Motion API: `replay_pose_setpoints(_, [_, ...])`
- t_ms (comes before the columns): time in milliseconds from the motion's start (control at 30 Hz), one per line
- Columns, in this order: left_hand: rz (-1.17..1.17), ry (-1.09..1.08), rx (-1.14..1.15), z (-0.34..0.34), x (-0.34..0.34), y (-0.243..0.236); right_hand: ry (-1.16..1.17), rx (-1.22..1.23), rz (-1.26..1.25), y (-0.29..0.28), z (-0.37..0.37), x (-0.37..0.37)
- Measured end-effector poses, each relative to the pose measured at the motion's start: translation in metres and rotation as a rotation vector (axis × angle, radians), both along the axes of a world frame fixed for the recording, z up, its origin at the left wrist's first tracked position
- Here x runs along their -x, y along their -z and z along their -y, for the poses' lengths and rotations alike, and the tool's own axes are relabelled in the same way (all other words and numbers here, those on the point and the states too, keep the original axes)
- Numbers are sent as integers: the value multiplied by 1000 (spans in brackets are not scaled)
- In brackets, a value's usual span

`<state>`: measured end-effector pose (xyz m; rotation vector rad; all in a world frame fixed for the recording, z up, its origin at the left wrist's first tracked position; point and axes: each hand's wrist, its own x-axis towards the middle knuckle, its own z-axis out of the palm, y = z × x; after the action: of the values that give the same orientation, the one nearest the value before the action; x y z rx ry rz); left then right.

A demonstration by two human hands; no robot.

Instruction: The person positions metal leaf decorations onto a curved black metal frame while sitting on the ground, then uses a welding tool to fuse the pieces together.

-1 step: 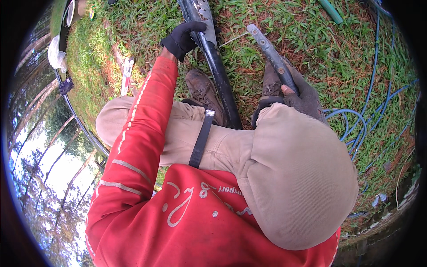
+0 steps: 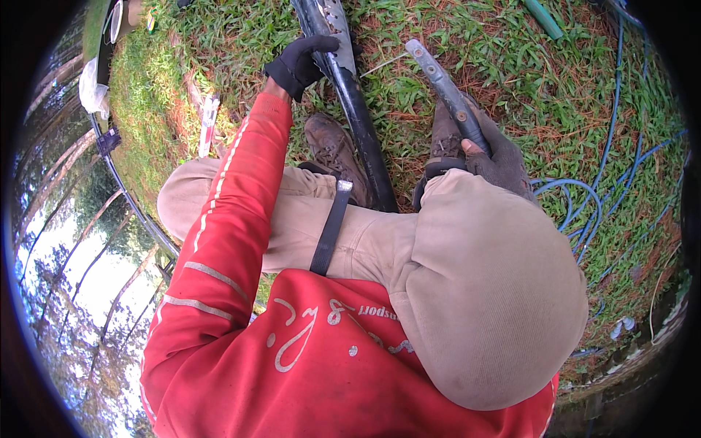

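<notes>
My left hand [image 2: 305, 60], in a black glove, is closed around a long black pole [image 2: 363, 131]. A worn grey metal plate [image 2: 337, 33] lies along the pole's upper part, beside my thumb and fingers. The pole slants down between my two brown boots, and its lower end stops by my trouser leg. In a dark worn glove, my right hand [image 2: 504, 157] grips the lower end of a grey bar [image 2: 447, 87] with several round rivets. The bar tilts up and left, apart from the pole. Part of my right hand is hidden by my knee.
Grass covers the ground. Blue hose [image 2: 584, 201] lies in loops on the right, and a green tube [image 2: 544, 18] rests at the far right. A red-and-white object [image 2: 209, 124] lies left of my left arm. A white plastic bag [image 2: 93, 91] is at the far left.
</notes>
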<state>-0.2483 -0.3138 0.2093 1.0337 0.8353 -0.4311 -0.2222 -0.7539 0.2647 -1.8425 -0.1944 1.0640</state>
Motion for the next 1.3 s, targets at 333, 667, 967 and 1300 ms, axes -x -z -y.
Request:
replay_pose_setpoints(333, [12, -19, 87, -10, 2, 14, 33, -33, 17, -13, -5, -3])
replay_pose_setpoints(667, [-7, -66, 132, -5, 0, 7, 34, -2, -3, -12, -7, -2])
replay_pose_setpoints(967, [-67, -70, -40, 6, -6, -10, 12, 32, -2, -15, -8, -4])
replay_pose_setpoints(1300, [-52, -49, 48, -13, 1, 14, -19, 97, 5, -18, -11, -7])
